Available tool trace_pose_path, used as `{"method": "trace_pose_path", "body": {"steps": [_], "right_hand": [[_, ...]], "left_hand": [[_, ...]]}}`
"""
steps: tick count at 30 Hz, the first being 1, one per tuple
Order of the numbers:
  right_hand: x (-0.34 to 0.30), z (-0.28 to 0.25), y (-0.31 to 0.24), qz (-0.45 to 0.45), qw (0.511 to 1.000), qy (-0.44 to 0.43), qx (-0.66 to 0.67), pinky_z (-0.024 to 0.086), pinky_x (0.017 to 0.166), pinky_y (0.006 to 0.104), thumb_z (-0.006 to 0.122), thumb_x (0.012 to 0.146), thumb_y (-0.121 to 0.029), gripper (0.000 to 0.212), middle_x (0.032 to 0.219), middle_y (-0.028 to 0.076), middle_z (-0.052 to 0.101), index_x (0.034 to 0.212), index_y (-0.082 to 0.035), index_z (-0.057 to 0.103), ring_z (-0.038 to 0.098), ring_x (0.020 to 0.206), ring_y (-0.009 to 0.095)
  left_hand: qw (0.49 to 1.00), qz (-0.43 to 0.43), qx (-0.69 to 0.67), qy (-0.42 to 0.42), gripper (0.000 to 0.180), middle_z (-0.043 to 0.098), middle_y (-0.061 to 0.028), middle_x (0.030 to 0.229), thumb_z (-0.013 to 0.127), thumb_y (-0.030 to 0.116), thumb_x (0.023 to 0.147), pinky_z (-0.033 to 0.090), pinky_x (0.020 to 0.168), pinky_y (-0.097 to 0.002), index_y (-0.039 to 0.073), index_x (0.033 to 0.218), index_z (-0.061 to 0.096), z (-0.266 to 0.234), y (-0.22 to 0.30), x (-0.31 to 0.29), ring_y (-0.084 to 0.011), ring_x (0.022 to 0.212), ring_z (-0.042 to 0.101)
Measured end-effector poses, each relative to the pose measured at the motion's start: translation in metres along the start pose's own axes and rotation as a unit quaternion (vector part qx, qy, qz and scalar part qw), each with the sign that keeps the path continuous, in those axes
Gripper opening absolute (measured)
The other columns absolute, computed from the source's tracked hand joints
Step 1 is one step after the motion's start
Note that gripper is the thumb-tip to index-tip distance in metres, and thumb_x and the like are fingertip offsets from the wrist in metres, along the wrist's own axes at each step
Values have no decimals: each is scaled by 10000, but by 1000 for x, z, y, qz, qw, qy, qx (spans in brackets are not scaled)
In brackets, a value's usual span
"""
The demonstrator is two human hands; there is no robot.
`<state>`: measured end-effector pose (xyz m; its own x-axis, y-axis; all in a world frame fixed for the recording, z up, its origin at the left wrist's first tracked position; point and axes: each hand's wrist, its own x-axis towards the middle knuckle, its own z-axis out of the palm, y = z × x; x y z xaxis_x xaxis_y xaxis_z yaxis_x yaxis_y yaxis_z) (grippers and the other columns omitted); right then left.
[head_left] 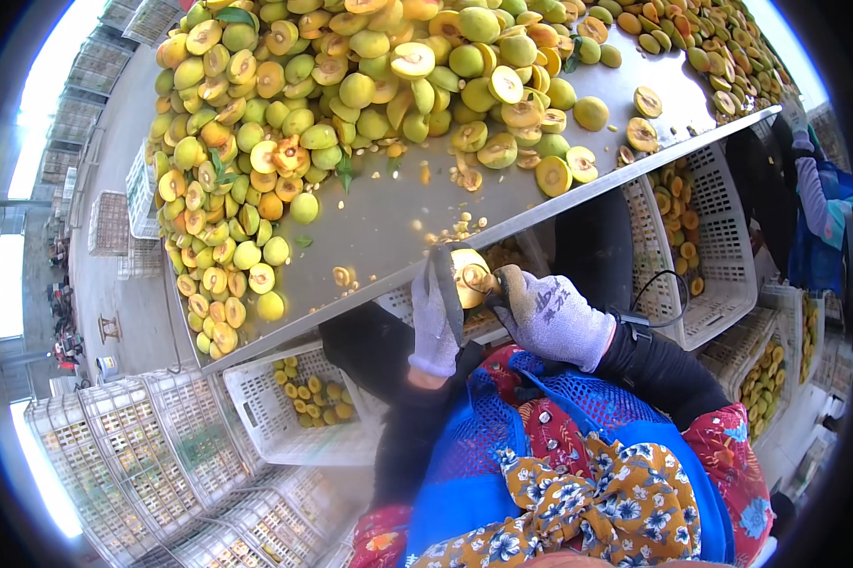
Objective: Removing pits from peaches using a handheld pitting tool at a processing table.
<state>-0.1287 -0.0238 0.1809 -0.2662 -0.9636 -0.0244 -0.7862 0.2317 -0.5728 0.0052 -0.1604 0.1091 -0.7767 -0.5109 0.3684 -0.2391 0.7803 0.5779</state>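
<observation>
My left hand point(435, 312), in a pale glove with dark finger areas, grips a halved apricot point(468, 278) whose yellow cut face shows. Close beside it is my right hand point(545, 314), also gloved, with its fingers closed at the fruit's right side. What those fingers hold is hidden. Both hands are just off the near edge of a metal table point(379, 222). Across that table lies a large heap of whole and halved yellow-green apricots point(351, 90). Small pale pits point(459, 227) are scattered on the metal near my hands.
White plastic crates holding apricot halves stand below the table edge, one at the left point(256, 398) and one at the right point(720, 256). More stacked crates point(152, 445) fill the lower left. At the far right is another person's sleeved arm point(812, 194).
</observation>
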Motion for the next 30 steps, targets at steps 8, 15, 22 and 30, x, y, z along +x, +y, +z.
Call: {"method": "trace_pose_path", "body": {"steps": [8,15,22,30], "right_hand": [[-2,17,2,43,988,-17,148,493,535,448,568,943,-249,260,705,234,605,958,-4,481,635,625,376],[-3,-3,18,274,519,-311,748,306,318,208,483,1010,-422,361,614,-28,465,962,-67,532,397,392,47],[-9,28,17,207,20,-370,905,278,303,178,461,1013,-440,391,597,-42,384,987,-59,543,358,386,28],[-4,-15,3,156,645,-223,714,298,353,198,490,1012,-358,314,613,-23,450,957,-51,529,383,413,52]], "left_hand": [[941,-276,-186,62,333,665,-136,990,438,228,1036,482,850,-342,-33,1077,640,-5,43,22,-224,916,620],[884,-184,-430,-28,434,660,-92,853,438,343,1041,500,715,-298,-38,998,643,-7,31,29,-162,782,628],[805,-190,-558,-73,541,654,-69,855,434,489,1013,517,696,-262,-19,1061,611,10,20,17,-135,764,633],[691,-483,-537,25,508,646,-35,809,369,549,1010,442,448,-200,109,1064,618,-25,5,7,-114,609,601]]}}
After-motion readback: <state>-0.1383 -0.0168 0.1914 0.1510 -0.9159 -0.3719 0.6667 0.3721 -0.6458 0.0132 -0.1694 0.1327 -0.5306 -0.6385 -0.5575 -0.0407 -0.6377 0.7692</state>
